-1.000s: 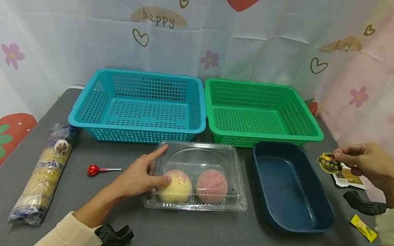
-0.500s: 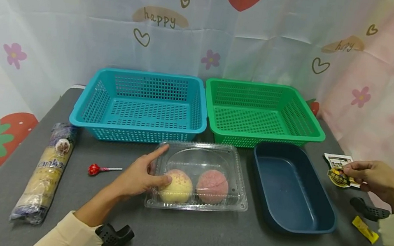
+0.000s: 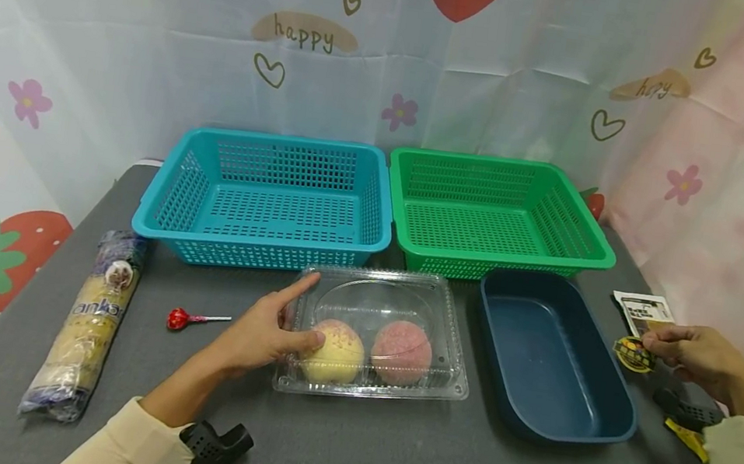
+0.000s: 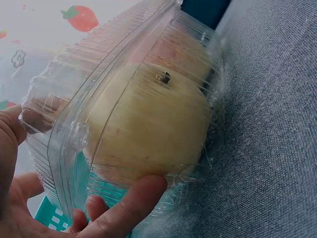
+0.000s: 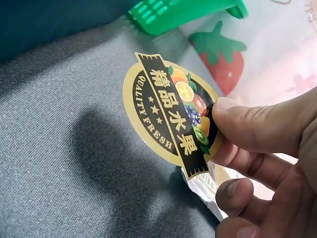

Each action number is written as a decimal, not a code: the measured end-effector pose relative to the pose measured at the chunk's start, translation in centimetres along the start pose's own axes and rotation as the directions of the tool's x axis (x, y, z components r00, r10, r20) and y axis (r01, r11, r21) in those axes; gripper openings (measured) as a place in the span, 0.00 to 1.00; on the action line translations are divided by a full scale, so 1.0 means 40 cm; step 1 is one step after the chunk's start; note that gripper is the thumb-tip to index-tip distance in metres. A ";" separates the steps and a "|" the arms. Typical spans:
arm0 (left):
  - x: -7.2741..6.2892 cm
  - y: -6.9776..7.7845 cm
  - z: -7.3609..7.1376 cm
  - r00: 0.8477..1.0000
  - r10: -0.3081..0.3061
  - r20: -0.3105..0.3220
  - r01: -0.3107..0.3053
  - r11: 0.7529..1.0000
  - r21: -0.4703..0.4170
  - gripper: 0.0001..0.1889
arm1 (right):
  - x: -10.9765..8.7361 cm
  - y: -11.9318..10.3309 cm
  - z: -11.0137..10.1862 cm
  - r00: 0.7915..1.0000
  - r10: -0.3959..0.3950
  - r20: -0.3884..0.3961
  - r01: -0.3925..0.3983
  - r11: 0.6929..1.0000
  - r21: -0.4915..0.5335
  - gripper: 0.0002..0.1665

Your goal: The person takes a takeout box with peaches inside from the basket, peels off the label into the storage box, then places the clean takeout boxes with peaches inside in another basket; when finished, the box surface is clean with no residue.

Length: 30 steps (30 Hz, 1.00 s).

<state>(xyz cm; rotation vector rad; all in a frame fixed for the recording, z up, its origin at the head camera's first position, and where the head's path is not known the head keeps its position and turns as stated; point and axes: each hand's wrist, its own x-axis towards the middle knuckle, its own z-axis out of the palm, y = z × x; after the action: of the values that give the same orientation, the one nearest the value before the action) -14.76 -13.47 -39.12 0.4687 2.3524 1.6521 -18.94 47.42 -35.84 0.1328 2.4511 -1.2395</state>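
Note:
My left hand grips the left end of a clear plastic fruit box, its thumb along the near side. Inside the shut box lie a yellowish round fruit and a pinkish one; the left wrist view shows a dark stem end on the pale fruit. At the right, my right hand pinches a black-and-gold round fruit sticker between thumb and finger, just above the table. A white-and-brown packet lies behind that hand, partly hidden by it.
A blue basket and a green basket stand at the back. Right of the box is a dark blue tub. A wrapped roll and a red lollipop lie left; a yellow packet lies right, partly covered.
My right hand, with the sticker, has moved right and toward me, lower over the table, uncovering more of the white-and-brown packet. My left hand and the box have stayed still.

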 end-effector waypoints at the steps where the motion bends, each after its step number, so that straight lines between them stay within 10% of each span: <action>1: 0.000 0.000 0.000 1.000 -0.001 0.000 0.001 1.000 -0.001 0.45 | -0.001 -0.001 0.001 1.000 0.001 -0.003 -0.001 1.000 0.002 0.12; 13: -0.001 0.000 -0.002 1.000 -0.005 0.013 0.005 1.000 -0.027 0.45 | -0.010 -0.036 0.000 0.995 -0.103 -0.003 0.103 0.986 0.128 0.12; 30: 0.000 -0.001 -0.002 1.000 0.002 0.007 -0.002 1.000 -0.008 0.45 | 0.022 -0.162 0.090 0.973 -0.205 0.108 0.200 0.978 0.058 0.14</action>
<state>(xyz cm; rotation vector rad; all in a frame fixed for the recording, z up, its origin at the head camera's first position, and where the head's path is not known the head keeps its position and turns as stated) -14.78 -13.55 -39.12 0.4740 2.3402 1.6579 -20.30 40.56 -33.21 -0.1751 2.3847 -1.3494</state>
